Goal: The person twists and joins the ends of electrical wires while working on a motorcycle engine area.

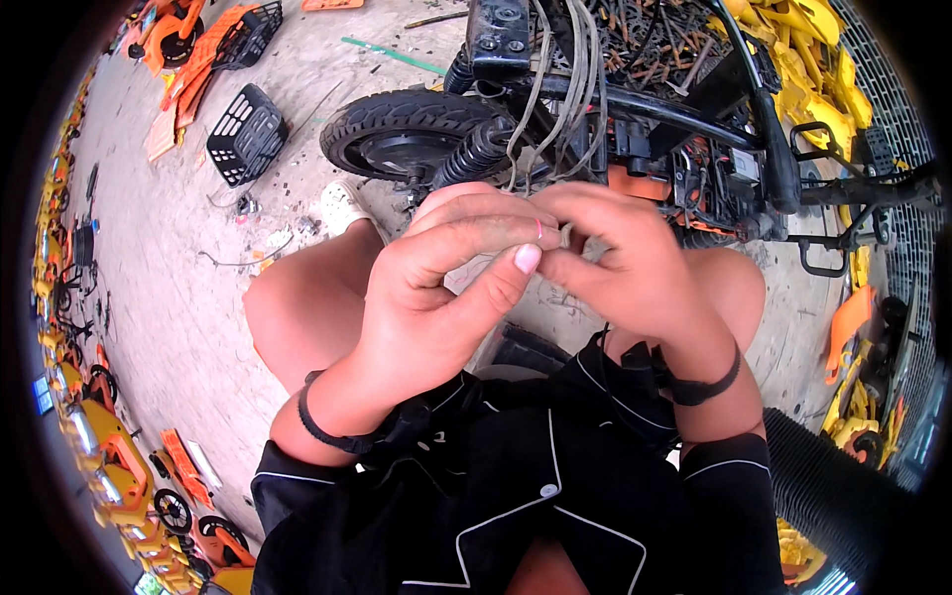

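Black shirt (511, 446) nearest; right hand (623, 253) pinches grey cord (566, 236) beside left hand (428, 263).

The left hand (436, 268) and right hand (625, 253) conceal most of a greyish item (565, 236); its type cannot be determined. The coil-spring shock absorber (472, 155) partly obscures the wheel (389, 149).

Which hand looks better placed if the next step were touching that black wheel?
Probably the left hand: the black wheel lies ahead and toward that side, closer to it in the picture. The right hand is farther across. Both are together near the hanging grey cables, so neither looks idle.
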`<state>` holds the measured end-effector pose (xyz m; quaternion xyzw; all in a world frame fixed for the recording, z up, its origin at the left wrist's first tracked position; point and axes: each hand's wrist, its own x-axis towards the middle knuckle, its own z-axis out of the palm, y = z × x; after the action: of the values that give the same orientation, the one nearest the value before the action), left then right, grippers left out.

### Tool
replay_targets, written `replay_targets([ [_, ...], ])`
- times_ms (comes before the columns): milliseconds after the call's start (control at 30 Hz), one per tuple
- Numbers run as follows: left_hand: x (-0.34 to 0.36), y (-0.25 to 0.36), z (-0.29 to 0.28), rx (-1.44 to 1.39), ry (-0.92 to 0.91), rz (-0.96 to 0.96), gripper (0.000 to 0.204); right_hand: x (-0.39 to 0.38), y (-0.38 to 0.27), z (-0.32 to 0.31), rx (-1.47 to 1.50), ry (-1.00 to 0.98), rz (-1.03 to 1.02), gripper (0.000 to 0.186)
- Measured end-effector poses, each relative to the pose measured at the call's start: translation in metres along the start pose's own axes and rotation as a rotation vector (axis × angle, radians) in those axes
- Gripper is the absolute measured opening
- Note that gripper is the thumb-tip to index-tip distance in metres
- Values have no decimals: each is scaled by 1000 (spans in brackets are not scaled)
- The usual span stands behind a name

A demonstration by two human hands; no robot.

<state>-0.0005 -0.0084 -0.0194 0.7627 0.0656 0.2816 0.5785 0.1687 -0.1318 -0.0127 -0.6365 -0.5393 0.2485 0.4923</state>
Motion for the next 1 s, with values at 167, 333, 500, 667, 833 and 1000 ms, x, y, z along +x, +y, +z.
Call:
replay_targets([
  [167,-3,2,1,233,65,72,16,-5,-10,-21,-41,123,-128,21],
  [333,-5,-2,7,404,119,101,18,-6,-17,-12,-352,142,-346,24],
  [500,-3,0,11,510,138,148,20,-5,-11,-8,-436,181,-425,28],
  [667,-2,2,13,601,132,183,21,-7,-14,-8,-468,178,-429,28],
  [833,-1,7,13,632,115,208,20,-7,-12,-7,-515,185,-453,27],
  [1000,-1,7,12,620,108,214,19,-8,-10,-3,-571,202,-482,27],
])
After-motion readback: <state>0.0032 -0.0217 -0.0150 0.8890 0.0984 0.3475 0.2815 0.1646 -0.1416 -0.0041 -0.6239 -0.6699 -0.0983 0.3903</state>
